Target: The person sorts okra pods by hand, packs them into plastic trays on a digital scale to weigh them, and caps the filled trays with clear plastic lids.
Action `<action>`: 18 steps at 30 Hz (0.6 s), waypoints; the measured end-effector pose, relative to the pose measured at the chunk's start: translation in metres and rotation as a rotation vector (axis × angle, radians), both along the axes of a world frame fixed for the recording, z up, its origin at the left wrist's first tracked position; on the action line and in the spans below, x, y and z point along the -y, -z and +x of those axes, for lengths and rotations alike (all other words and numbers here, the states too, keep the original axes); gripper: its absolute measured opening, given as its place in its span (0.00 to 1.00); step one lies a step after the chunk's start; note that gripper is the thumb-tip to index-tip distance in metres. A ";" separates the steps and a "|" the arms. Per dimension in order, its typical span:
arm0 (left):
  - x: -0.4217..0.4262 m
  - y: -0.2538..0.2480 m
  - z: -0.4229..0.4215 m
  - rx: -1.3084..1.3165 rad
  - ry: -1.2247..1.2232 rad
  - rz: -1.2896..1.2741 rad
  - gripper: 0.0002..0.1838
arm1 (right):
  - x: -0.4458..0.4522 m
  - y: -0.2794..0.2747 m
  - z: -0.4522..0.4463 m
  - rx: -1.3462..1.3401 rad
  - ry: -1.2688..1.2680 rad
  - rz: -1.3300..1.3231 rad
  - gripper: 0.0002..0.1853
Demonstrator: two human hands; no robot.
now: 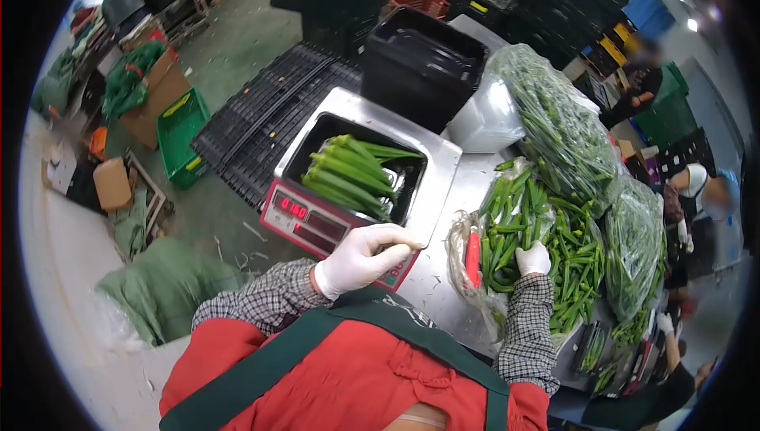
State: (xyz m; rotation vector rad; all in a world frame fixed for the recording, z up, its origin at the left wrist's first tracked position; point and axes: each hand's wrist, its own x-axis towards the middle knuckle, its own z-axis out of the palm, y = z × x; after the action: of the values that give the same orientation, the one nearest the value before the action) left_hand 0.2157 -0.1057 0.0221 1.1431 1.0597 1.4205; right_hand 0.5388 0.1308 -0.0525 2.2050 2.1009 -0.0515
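Note:
A digital scale (443,193) with a red display front stands on the steel table, its readout showing 0.160. On its pan lies a black tray (408,211) with several green okra pods (348,174) side by side. My left hand (366,258), white-gloved, rests at the scale's front corner over the keypad. Its fingers are curled together with the thumb against them; whatever is in them is hidden. My white-gloved right hand (533,258) is closed in the pile of loose okra (571,273), fingertips hidden among the pods. A red-handled tool (473,257) lies left of it.
Behind the scale are a black bin (423,55) and stacked clear trays (487,118). Plastic bags of okra (554,106) crowd the right. Black crates (273,106) and a green crate (180,134) sit to the left. Co-workers stand on the right.

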 end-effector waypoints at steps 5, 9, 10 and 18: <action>0.012 0.003 0.009 -0.016 0.072 0.072 0.11 | -0.020 0.021 0.015 -0.068 0.007 -0.012 0.18; 0.021 0.015 0.017 0.038 0.070 0.027 0.10 | -0.006 0.013 0.004 -0.048 -0.032 0.044 0.16; 0.024 0.018 0.017 0.048 0.063 0.040 0.10 | -0.010 0.016 0.007 -0.069 -0.035 0.029 0.17; 0.024 0.015 0.009 -0.015 0.018 0.000 0.11 | -0.049 0.026 0.062 -0.629 -0.029 0.146 0.16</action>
State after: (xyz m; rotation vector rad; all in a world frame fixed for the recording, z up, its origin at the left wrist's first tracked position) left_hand 0.2250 -0.1301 0.0072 1.1618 1.0573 1.4006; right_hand 0.6008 0.1797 -0.0784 2.4757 2.4959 -0.6949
